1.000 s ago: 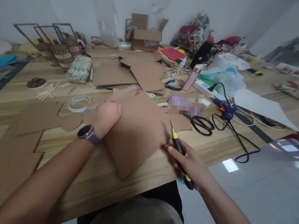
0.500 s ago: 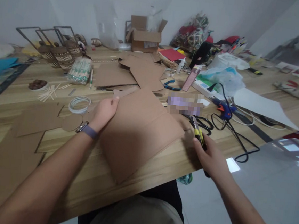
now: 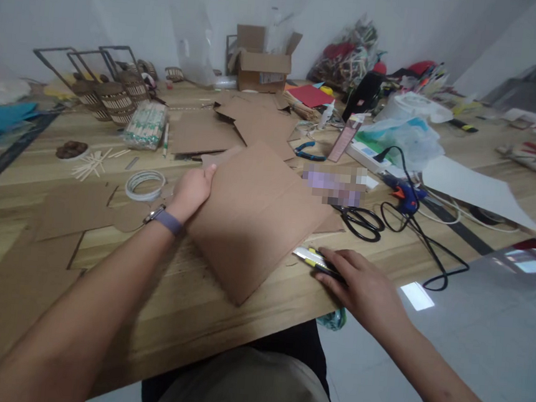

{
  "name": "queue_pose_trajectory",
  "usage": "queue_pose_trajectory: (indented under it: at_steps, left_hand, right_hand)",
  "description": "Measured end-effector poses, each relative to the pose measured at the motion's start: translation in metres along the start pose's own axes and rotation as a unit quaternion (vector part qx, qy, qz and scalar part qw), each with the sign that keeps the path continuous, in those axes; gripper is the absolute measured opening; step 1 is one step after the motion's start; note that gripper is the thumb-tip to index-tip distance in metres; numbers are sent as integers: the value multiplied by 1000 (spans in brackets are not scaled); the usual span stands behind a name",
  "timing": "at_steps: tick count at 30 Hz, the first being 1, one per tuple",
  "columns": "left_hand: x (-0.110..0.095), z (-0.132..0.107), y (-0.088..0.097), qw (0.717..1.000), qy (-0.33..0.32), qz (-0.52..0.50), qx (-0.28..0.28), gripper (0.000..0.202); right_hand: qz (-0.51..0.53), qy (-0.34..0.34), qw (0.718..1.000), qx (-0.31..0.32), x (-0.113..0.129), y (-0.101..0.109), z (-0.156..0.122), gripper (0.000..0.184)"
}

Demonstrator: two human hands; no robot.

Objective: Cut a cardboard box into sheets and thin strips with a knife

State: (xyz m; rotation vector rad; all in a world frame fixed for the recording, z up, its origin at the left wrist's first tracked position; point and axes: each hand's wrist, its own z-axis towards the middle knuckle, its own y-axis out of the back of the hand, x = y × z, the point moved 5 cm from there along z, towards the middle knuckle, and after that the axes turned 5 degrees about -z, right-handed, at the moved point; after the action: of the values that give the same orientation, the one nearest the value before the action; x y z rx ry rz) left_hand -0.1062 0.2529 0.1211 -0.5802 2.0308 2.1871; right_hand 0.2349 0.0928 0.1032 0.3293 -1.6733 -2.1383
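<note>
My left hand (image 3: 192, 189) grips the left edge of a brown cardboard sheet (image 3: 256, 225), thumb on top and the other fingers hidden beneath. The sheet is tilted above the wooden table (image 3: 164, 317), one corner toward me. Low over the table's front edge, my right hand (image 3: 359, 284) is closed around a yellow and black utility knife (image 3: 319, 262). Its blade points left and lies close to the sheet's right edge. Black-handled scissors (image 3: 363, 224) rest just beyond the knife, partly under a blurred purple item (image 3: 330, 184).
Cardboard pieces (image 3: 70, 209) and a tape roll (image 3: 145, 185) lie at left. Behind are stacked cardboard (image 3: 265, 122), blue-handled pliers (image 3: 307, 150) and an open box (image 3: 263, 69). A blue glue gun (image 3: 407, 194) with a looping black cord (image 3: 426, 246) sits at right.
My right hand has come down and left with the utility knife, its blade turning from pointing away to pointing left. The cardboard sheet has turned slightly, and its near corner has shifted right and away.
</note>
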Motion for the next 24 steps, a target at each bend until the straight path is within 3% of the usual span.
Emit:
queue_pose_trajectory:
  at_steps: [5, 8, 11, 13, 24]
  left_hand:
    - [-7, -9, -4, 998, -58, 1, -20, 50]
    - [-10, -34, -12, 978, -202, 37, -15, 56]
    - [-8, -53, -28, 949, -299, 84, 54, 59]
    - [-5, -55, -35, 949, -290, 94, 80, 61]
    - [-8, -54, -37, 953, -274, 100, 83, 62]
  right_hand:
    - [20, 43, 999, -9, 8, -11, 0, 43]
    - [26, 42, 999, -10, 7, -17, 1, 45]
    - [36, 51, 998, -9, 10, -19, 4, 45]
    - [42, 62, 997, -8, 14, -18, 5, 44]
    - [26, 97, 995, 1, 31, -9, -9, 43]
